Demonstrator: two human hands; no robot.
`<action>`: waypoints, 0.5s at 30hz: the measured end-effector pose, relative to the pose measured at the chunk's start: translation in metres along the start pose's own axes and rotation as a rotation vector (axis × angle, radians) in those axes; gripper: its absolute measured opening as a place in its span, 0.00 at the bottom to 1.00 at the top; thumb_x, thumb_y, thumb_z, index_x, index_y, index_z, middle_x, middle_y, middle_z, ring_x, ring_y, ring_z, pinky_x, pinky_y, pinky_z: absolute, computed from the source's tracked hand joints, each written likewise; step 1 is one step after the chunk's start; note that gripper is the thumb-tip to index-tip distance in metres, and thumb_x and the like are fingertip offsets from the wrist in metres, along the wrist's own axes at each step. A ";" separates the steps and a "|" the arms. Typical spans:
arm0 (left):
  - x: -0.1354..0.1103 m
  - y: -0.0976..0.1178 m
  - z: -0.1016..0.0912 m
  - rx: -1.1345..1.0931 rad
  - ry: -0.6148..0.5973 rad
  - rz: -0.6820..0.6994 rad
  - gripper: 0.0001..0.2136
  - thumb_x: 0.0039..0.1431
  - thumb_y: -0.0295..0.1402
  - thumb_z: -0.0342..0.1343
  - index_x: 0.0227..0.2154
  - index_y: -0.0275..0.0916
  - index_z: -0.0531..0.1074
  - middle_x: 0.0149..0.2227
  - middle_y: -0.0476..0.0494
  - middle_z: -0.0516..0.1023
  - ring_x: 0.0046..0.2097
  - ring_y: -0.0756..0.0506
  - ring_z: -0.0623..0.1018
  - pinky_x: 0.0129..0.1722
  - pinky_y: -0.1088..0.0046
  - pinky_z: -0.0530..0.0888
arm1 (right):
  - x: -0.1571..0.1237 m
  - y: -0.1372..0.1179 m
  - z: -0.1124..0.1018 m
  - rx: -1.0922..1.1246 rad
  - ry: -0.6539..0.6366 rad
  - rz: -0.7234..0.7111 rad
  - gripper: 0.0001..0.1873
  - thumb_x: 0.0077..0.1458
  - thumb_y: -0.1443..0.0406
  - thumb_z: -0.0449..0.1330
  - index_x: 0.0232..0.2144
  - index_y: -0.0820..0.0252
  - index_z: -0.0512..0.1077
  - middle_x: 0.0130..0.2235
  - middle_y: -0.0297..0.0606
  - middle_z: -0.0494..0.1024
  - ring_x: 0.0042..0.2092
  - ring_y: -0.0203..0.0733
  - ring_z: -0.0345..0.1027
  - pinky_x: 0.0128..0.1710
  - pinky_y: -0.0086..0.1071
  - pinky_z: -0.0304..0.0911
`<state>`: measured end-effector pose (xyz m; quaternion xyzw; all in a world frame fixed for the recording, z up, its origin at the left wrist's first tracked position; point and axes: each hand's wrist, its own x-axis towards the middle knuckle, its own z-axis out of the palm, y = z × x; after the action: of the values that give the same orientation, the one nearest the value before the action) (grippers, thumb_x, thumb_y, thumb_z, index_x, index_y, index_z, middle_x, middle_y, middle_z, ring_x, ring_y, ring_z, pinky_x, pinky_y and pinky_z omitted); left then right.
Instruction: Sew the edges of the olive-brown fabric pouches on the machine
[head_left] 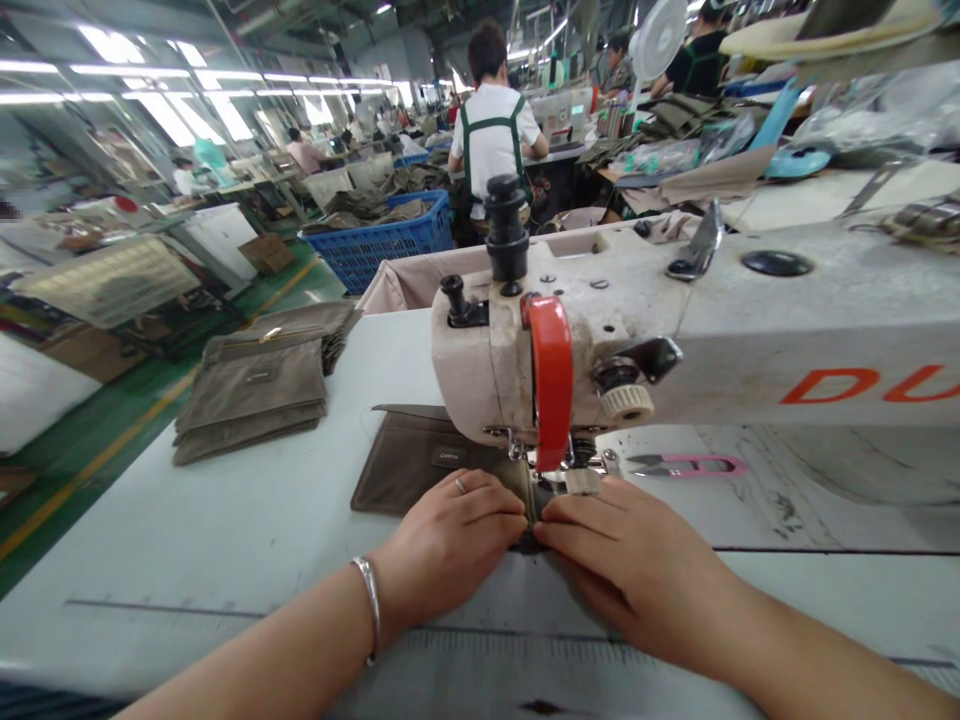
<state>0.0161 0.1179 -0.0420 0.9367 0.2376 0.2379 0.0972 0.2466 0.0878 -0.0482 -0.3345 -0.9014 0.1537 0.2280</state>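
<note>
A dark olive fabric piece point(401, 460) with a small label lies flat on the sewing table, its right edge under the needle area of the sewing machine point(480, 365). My left hand point(465, 525), with a ring and a silver bracelet, presses on the fabric's right part, fingertips pinched at a zipper-like strip point(533, 490). Close on the other side, my right hand point(622, 545) has its fingers pressed together on the same edge, right in front of the presser foot. The fingertips of both hands nearly meet. What lies beneath the right fingers is mostly hidden.
A stack of similar fabric pieces point(262, 385) rests on the table's left. Pink-handled thread snips point(686, 465) lie under the machine arm. Beyond stand a blue basket point(382, 245) of fabric and a co-worker in a white shirt point(491, 130). A ruler scale point(247, 612) marks the table front.
</note>
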 end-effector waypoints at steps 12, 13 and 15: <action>0.008 -0.012 -0.001 0.035 0.001 -0.004 0.09 0.66 0.25 0.48 0.39 0.36 0.74 0.42 0.45 0.80 0.44 0.49 0.77 0.50 0.72 0.72 | 0.008 0.001 0.008 -0.084 0.038 0.036 0.17 0.58 0.71 0.51 0.48 0.60 0.69 0.46 0.42 0.74 0.47 0.50 0.65 0.46 0.48 0.61; 0.009 -0.015 -0.001 0.041 0.002 -0.008 0.09 0.66 0.25 0.48 0.39 0.36 0.75 0.42 0.45 0.80 0.44 0.49 0.77 0.50 0.73 0.72 | 0.009 0.001 0.009 -0.098 0.044 0.049 0.17 0.58 0.71 0.51 0.49 0.60 0.69 0.46 0.42 0.74 0.46 0.50 0.65 0.46 0.48 0.62; 0.012 -0.021 0.000 0.056 -0.007 -0.027 0.08 0.65 0.27 0.50 0.38 0.37 0.75 0.41 0.47 0.80 0.44 0.50 0.78 0.50 0.73 0.72 | 0.010 0.003 0.011 -0.123 0.046 0.089 0.17 0.58 0.70 0.52 0.49 0.61 0.69 0.46 0.43 0.73 0.46 0.51 0.64 0.45 0.49 0.63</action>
<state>0.0171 0.1424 -0.0433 0.9366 0.2566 0.2265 0.0752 0.2356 0.0951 -0.0560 -0.3909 -0.8879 0.1003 0.2209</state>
